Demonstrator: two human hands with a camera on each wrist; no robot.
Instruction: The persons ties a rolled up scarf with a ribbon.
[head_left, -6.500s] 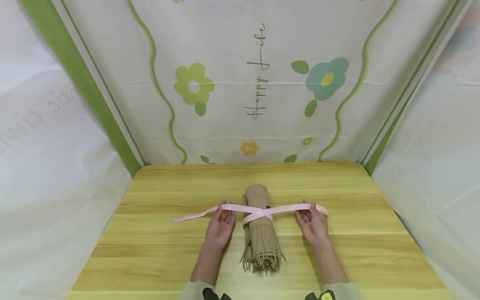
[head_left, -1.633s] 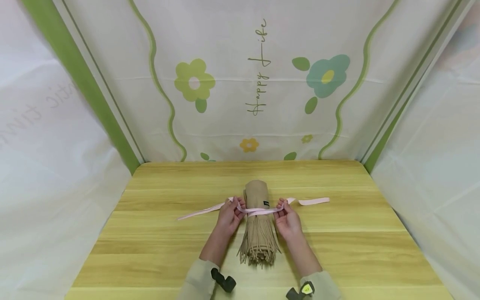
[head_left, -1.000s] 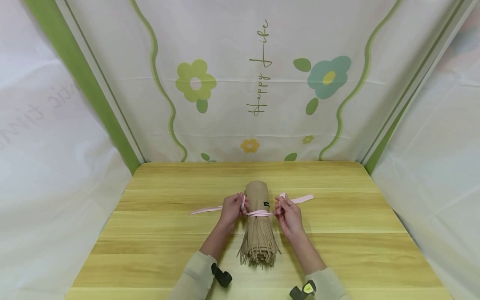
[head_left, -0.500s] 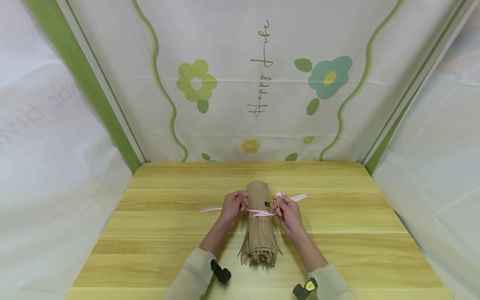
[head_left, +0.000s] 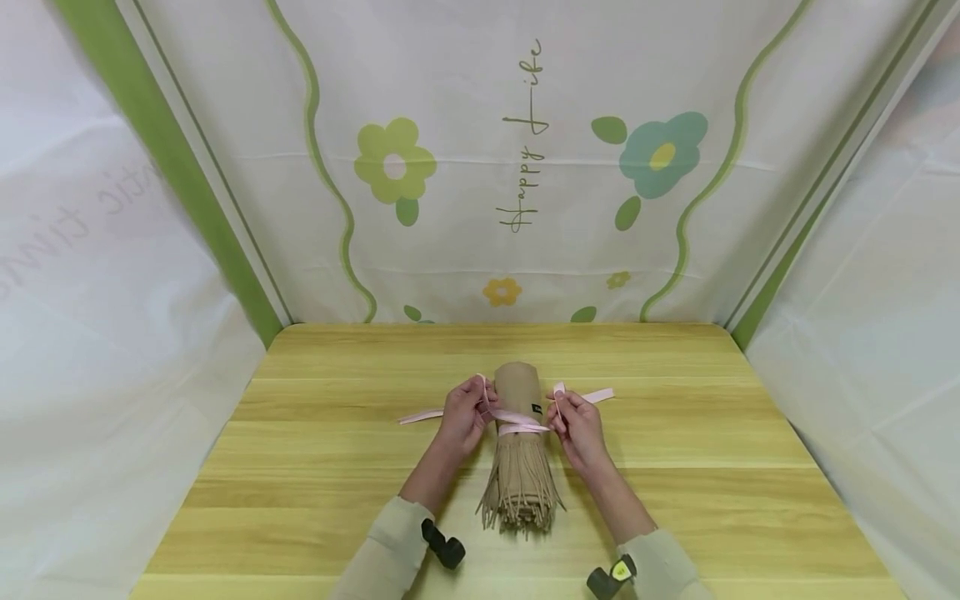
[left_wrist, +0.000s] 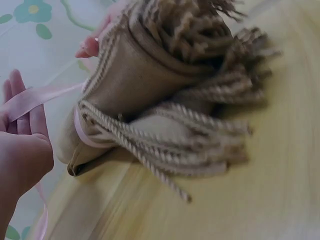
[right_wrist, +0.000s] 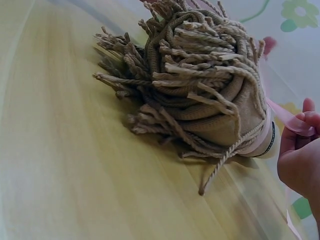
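Head view puts a rolled tan scarf (head_left: 516,385) between your hands, lying lengthwise near the middle of the wood-grain bench (head_left: 300,483), its fringe (head_left: 521,492) towards you; a small black label (head_left: 537,409) shows on its right side, and a pink ribbon (head_left: 522,429) wraps the roll just above the fringe. Your left hand (head_left: 462,418) sits just beside the roll, its fingers bent and pinching the ribbon, with a loop rising at the thumb and a tail running outward past the hand; the left wrist view has the ribbon drawn across those fingers, which are only partly bent. Your right hand (head_left: 579,429), near the roll's other side, has its fingers curled in close, the ribbon nipped between thumb and fingers; a shorter-looking tail sticks out beyond them. Sleeves (head_left: 660,567) cover your forearms; behind the bench hangs a white curtain (head_left: 450,83) printed with flowers and "Happy Life".
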